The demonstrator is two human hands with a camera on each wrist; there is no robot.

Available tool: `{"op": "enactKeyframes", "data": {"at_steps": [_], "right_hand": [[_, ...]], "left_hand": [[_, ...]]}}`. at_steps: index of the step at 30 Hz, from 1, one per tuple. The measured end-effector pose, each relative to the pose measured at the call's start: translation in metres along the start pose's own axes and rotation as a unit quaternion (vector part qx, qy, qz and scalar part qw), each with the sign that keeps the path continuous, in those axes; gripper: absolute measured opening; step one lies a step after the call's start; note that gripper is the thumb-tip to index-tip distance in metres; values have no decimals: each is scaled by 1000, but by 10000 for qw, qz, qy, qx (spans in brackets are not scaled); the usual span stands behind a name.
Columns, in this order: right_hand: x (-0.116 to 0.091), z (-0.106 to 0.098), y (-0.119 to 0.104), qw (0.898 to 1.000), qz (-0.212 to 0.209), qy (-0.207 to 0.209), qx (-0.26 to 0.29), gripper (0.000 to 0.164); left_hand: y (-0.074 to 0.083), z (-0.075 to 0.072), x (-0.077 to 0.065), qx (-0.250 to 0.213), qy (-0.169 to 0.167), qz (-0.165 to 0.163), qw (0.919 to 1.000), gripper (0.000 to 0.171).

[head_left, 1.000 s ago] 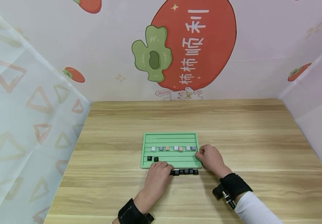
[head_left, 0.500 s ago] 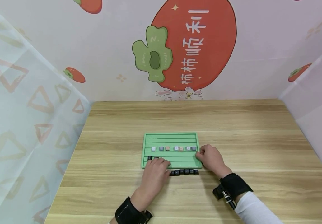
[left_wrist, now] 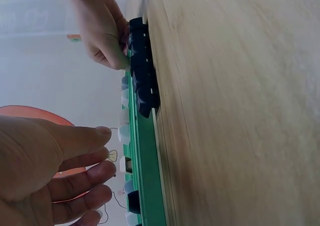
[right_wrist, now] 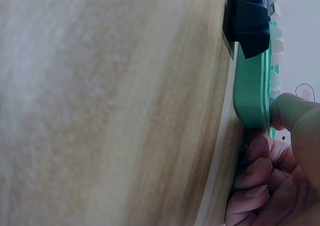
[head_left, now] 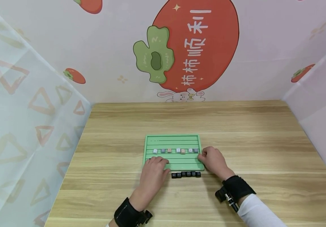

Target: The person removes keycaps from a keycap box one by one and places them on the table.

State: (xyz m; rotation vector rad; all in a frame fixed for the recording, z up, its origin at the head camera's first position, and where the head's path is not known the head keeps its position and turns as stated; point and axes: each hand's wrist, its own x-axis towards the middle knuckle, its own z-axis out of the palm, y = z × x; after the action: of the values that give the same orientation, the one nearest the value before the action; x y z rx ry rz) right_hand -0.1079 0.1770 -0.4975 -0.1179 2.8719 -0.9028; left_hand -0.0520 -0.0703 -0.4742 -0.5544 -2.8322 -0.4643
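A green grooved tray [head_left: 180, 166] lies on the table, with a row of white, grey and tan keycaps [head_left: 178, 151] across its middle. My left hand [head_left: 153, 171] is over its front left corner, mostly hiding the black keycaps there. In the left wrist view the thumb and fingers [left_wrist: 102, 171] are loosely bent and apart, with nothing between them; a black keycap [left_wrist: 134, 203] shows just past the fingertips. My right hand [head_left: 214, 160] pinches the tray's right edge, thumb on the rim [right_wrist: 267, 105] and fingers curled against the side.
Along the tray's front edge, on the wooden table [head_left: 236, 126], stands a row of several black keycaps [head_left: 186, 174]. Printed cloth walls rise behind the table and at both sides.
My left hand has moved left and slightly forward, away from the black row's left end, and now covers the black keycaps at the tray's left. The right hand has stayed put.
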Motion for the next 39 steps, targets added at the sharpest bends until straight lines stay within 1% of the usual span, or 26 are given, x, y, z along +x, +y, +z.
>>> {"op": "enactKeyframes", "data": {"at_steps": [5,12,17,26,34,39], "right_hand": [[0,1,1,10000,-10,34,-10,35],[0,0,0,10000,-23,34,11,35],[0,0,0,10000,-10,-17,4,34],[0,-1,-2,10000,41,-59,-11,34],[0,-2,-3,10000,35,-29,4,34],[0,-2,-3,9999,107,-58,-9,34]], "left_hand": [[-3,-1,0,15,55,-45,10000,22],[-8,-3,1,79,-38,-222,9997,23],[-11,-3,2,59,-26,-282,9996,24],[-18,-1,4,111,86,-328,9994,26],[-21,0,4,189,16,-381,9991,28],[-23,3,5,201,-38,-447,9988,28]]}}
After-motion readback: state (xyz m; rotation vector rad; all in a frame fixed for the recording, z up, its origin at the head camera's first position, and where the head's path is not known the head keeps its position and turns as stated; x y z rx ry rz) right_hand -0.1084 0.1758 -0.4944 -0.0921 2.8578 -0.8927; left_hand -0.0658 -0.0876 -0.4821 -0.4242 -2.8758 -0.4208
